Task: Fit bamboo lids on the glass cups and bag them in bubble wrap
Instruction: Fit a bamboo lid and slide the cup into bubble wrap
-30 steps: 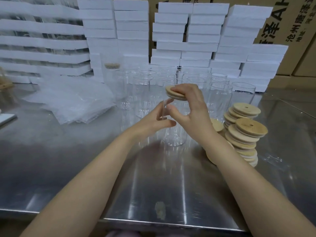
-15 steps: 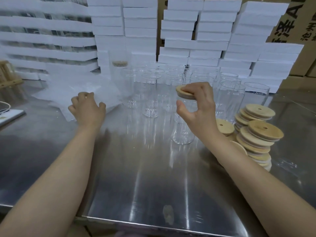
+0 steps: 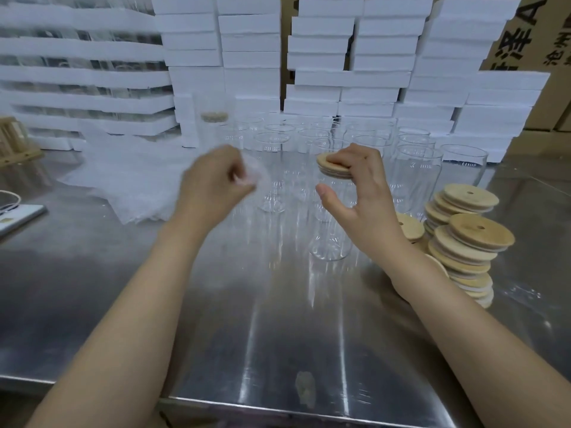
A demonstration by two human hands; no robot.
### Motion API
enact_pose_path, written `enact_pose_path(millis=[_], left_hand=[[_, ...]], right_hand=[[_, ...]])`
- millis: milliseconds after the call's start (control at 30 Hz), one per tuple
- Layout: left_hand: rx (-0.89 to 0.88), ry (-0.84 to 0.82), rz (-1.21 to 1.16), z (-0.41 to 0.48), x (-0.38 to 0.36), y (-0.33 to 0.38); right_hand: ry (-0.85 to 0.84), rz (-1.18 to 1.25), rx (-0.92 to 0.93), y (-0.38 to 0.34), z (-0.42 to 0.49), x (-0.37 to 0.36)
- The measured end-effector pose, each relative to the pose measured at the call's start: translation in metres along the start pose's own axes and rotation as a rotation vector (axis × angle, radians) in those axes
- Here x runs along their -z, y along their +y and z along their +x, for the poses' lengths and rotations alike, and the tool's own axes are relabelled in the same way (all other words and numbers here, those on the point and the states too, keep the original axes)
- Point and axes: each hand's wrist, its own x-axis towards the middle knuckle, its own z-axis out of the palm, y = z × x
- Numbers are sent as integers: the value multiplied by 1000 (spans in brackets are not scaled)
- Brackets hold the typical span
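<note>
Resting across the top of a bamboo lid (image 3: 335, 168), the fingers (image 3: 346, 157) of the right hand (image 3: 361, 196) press it onto a glass cup (image 3: 331, 239) that stands upright on the steel table (image 3: 278, 335); the thumb is spread out below, clear of the glass. The left hand (image 3: 213, 183), blurred, is curled and pinches a translucent bubble-wrap bag (image 3: 255, 176) just left of that cup. More bubble wrap (image 3: 129, 180) lies in a heap farther left. Empty cups (image 3: 417, 168) stand in rows behind the hands, and leaning stacks of spare lids (image 3: 463, 245) sit to the right, with white foam boxes (image 3: 324, 57) piled along the back.
</note>
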Motion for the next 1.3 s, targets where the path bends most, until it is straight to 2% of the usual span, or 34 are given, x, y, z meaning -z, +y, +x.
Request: enact_pose_path(millis=[167, 200, 233, 300, 367, 433, 467, 567, 633, 700, 867, 1000, 1067, 1133, 1233, 1300], left_hand=[[249, -950, 166, -17, -15, 15], [329, -1109, 134, -19, -11, 15], [373, -1197, 126, -18, -6, 14], [346, -1158, 155, -14, 1, 16], [293, -907, 88, -11, -3, 17], [226, -641, -88, -12, -12, 17], [189, -617, -154, -14, -15, 19], [64, -840, -80, -23, -28, 21], [8, -916, 0, -27, -35, 19], [60, -900, 6, -27, -36, 14], [226, -724, -83, -21, -33, 16], [256, -916, 47, -28, -36, 20], [238, -939, -20, -26, -33, 17], [293, -911, -188, -23, -31, 18], [429, -699, -503, -23, -34, 26], [524, -643, -599, -25, -40, 31]], right_hand=[[-2, -24, -88, 1, -2, 0], [-5, -18, -109, 2, -2, 0], [-10, -20, -120, 2, -2, 0], [-23, -36, -122, 4, -2, 1], [-28, -44, -118, 5, -1, 2], [-29, -42, -129, 5, -2, 2], [-36, -34, -146, 5, -2, 2], [-73, -58, -202, 2, -5, 3], [-84, -114, -214, 0, -6, 5], [-66, -163, -226, -2, -5, 9], [5, -243, -199, -5, -4, 17], [84, -208, -155, -6, -4, 18], [115, -178, -145, -7, -3, 19], [163, -152, -151, -8, -2, 20], [257, -73, -201, -11, 1, 20], [307, 2, -248, -13, 4, 19]])
